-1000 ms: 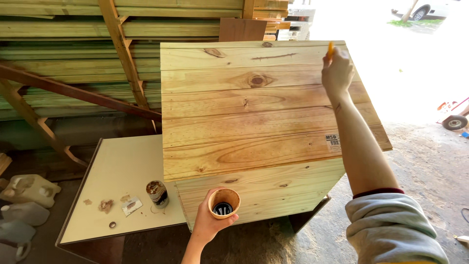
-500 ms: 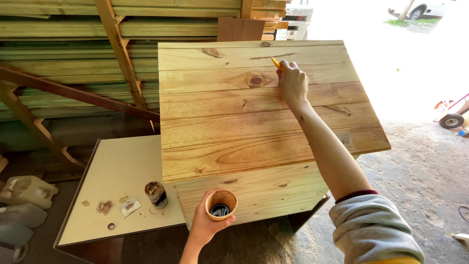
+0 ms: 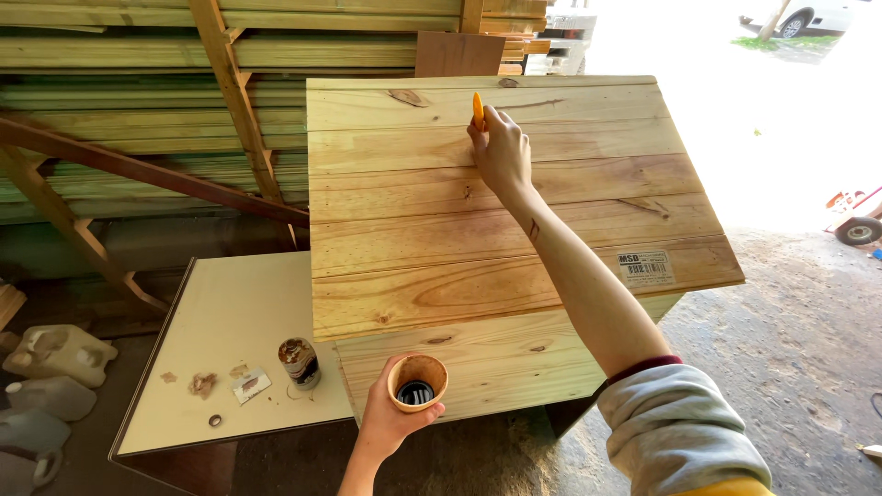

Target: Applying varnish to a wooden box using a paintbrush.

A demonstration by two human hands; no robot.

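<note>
My right hand (image 3: 501, 152) was curled shut around a small orange tool (image 3: 478, 109), fingers pinched together on it, its tip pressed against the upper boards of the panel (image 3: 441, 230). I could not tell whether it was a spatula or a brush — too little of it showed above my fingers. The arm stretched across the panel, grey sleeve (image 3: 680, 432) pushed up past the elbow.

My left hand (image 3: 390, 422) was wrapped around a small cup (image 3: 417, 381), held low in front of the panel's near edge, thumb and fingers closed on its wall. The cup was tan outside, with something dark inside; I could not make out what.

The panel was made of pale planks with knots, tilted toward me. Near its right lower corner sat a white rectangular label (image 3: 646, 268) with black print and a barcode, lying flat on the wood.

To the left, on a cream board (image 3: 220, 312), stood a stained jar (image 3: 299, 363), upright, just beside the panel. Near it lay a white scrap (image 3: 250, 386) and brown smears — well apart from my hands. At the far left edge, pale jugs (image 3: 55, 354) lay on the ground. Lumber (image 3: 138, 55) was stacked behind.
</note>
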